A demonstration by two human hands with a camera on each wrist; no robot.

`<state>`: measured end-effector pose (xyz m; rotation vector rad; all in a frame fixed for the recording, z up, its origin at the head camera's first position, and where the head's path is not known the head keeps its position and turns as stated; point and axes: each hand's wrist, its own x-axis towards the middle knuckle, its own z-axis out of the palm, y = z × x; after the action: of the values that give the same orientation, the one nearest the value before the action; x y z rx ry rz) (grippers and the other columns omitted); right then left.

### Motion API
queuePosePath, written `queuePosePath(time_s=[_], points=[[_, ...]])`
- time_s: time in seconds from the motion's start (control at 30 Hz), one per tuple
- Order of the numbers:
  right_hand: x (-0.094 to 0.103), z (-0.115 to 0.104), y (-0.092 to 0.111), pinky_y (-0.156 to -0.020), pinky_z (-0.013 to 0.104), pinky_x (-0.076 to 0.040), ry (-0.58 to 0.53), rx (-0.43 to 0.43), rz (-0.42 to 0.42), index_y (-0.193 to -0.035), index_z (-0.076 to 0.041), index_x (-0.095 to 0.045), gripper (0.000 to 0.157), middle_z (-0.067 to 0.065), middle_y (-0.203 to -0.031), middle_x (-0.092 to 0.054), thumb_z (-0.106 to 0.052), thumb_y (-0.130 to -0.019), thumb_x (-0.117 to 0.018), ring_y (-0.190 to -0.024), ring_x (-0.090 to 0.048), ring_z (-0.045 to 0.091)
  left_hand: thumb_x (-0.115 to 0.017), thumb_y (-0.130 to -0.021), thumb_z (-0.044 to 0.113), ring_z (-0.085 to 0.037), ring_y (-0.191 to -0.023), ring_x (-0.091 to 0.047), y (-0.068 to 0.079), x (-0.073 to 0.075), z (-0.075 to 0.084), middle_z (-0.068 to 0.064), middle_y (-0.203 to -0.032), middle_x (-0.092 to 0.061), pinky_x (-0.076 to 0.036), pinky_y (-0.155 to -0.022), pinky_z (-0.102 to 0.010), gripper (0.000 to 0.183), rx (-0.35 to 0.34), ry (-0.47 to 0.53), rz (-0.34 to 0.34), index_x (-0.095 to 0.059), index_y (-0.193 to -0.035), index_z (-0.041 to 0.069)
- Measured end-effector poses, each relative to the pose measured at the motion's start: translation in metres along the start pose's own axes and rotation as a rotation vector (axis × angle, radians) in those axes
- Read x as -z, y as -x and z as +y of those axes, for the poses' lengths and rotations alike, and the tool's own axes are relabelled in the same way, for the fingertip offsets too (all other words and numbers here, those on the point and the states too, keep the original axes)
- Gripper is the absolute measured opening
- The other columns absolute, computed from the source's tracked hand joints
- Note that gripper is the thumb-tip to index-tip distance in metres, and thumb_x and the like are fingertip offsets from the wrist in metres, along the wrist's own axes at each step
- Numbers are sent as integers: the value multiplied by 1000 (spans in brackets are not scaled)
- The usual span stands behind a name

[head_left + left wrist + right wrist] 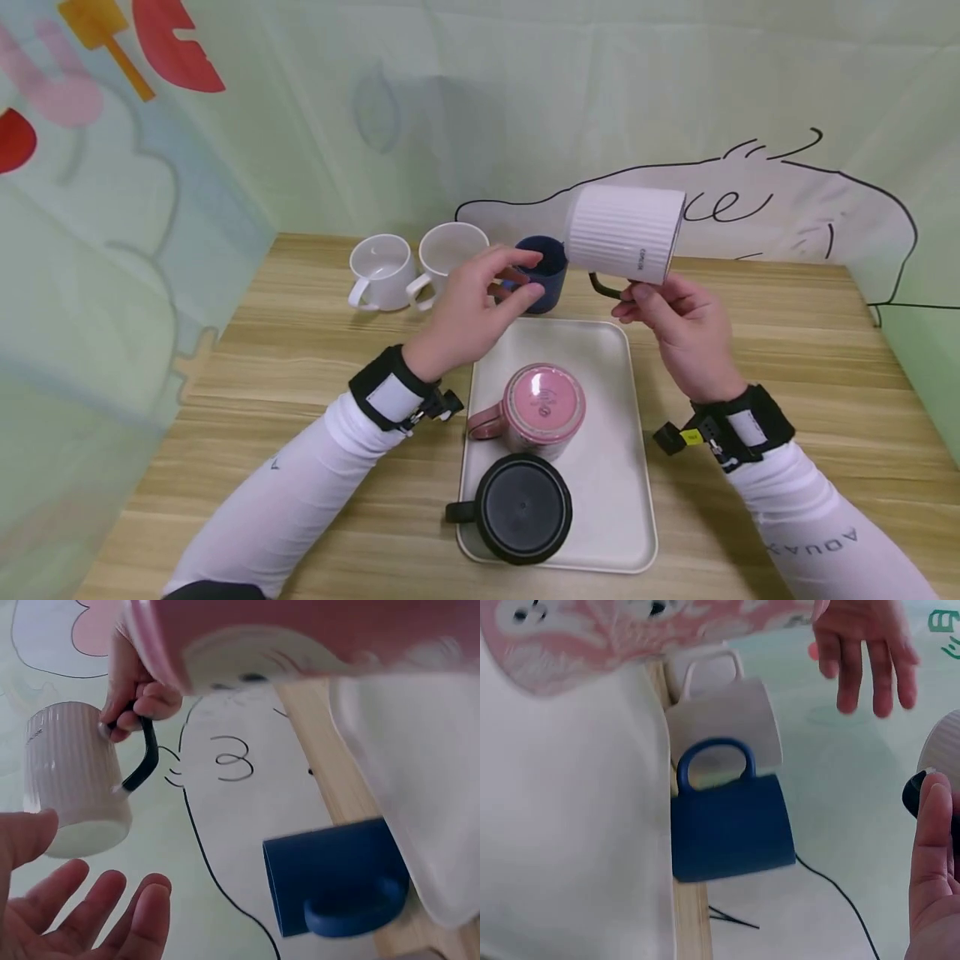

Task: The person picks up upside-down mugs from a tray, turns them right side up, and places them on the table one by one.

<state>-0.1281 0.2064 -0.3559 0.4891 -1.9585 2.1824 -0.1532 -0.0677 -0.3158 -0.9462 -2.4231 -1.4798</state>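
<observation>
My right hand [686, 337] pinches the dark handle of a white ribbed mug [622, 229], holding it tipped on its side above the table. The left hand [476, 304] hovers with its fingers spread, left of the mug and apart from it in the head view. In the left wrist view, the loosely bent left fingers [146, 919] are close to one end of the ribbed mug [71, 772]. Behind the left fingers stands a dark blue mug [551, 279], partly covered by them in the head view.
A pink mug [543, 404] and a black mug [525, 508] sit upside down on a white tray [611, 500], handles leftward. Two white mugs, one at the left [382, 271] and one nearer the middle [450, 242], stand upright by the back wall [600, 83].
</observation>
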Motion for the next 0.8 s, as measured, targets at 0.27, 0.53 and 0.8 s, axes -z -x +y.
queuePosePath(time_s=[0.27,0.53,0.8], points=[[16,8,-2,-75,33,-57,97,13,57,-107,9,-66,18,19,-90,-67,-5,-96,-63,-77,-69,25,-67,-96,25,-18,-107,-57,15,14,-6,-6,-120,-61,-51,-82,-33,39,-50,-216,3,-62,-129,4],[27,15,-7,-71,31,-58,180,32,100,-105,8,-68,18,23,-89,-66,-6,-95,-66,-73,-69,24,-68,-95,26,-18,-112,-56,37,26,-16,-7,-125,-60,-48,-93,-34,41,-64,-359,0,-62,-129,3],[34,17,-10,-70,30,-57,340,37,122,-111,7,-69,24,28,-92,-65,-10,-94,-67,-73,-68,23,-73,-91,26,-26,-120,-52,54,40,-25,-11,-130,-56,-40,-104,-39,46,-104,-476,-17,-62,-130,4]])
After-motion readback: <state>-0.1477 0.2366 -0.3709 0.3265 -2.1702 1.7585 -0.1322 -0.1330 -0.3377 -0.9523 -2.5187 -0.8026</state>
